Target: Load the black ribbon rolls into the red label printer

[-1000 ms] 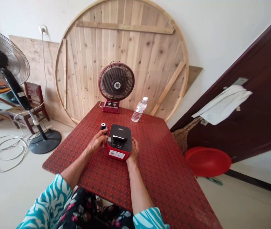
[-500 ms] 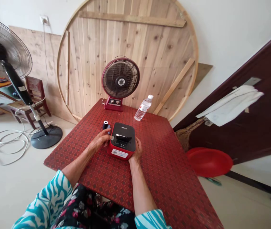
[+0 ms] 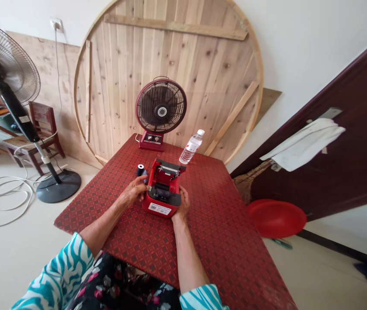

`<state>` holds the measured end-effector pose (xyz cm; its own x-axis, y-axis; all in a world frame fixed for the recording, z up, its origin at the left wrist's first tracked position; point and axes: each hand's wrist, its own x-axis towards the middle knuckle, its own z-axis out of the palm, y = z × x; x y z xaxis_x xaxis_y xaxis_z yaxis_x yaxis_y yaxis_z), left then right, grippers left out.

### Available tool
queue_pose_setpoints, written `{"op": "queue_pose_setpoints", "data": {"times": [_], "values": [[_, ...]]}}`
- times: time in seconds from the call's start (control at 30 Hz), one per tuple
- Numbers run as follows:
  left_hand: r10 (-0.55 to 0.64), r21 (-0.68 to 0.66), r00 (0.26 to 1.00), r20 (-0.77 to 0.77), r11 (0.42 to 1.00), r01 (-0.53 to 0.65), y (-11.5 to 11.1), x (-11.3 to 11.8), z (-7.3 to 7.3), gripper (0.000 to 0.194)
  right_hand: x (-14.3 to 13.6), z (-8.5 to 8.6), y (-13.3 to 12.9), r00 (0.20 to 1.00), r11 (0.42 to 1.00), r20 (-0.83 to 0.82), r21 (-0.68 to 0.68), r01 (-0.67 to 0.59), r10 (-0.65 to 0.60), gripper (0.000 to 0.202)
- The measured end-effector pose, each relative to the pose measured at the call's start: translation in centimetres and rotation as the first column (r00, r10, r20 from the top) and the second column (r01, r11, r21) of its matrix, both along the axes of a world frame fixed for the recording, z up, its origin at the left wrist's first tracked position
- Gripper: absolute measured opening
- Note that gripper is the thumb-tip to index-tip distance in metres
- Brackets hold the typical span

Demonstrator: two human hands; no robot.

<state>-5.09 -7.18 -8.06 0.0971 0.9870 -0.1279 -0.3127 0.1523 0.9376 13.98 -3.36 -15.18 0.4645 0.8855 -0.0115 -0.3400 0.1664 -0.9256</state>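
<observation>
A small red and black receipt printer sits on the table with its lid raised, showing the red inside. A white printed label is on its near face. My left hand grips the printer's left side, fingers at the upper edge by the small grey latch. Closed around the right side is my right hand, its fingertips partly hidden behind the printer. Just beyond my left fingers stands a small dark roll with a white top, and a bluish piece beside it is partly covered.
On the red patterned table stand a dark red table fan and a clear water bottle. A large round wooden panel leans behind. Left is a standing fan with loose cable; right, a red basin and white cloth.
The printer's lid has swung up from closed to open, away from me. Both hands stay at its sides. The whole view has shifted slightly.
</observation>
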Motion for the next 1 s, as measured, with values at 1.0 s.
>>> {"op": "queue_pose_setpoints", "data": {"times": [1.0], "values": [[0.046, -0.131, -0.226, -0.973, 0.694, 0.708, 7.9, 5.3, 7.5, 0.023, -0.3, -0.8, 0.7, 0.994, 0.996, 0.112, 0.085, -0.007, -0.002, 0.042]]}}
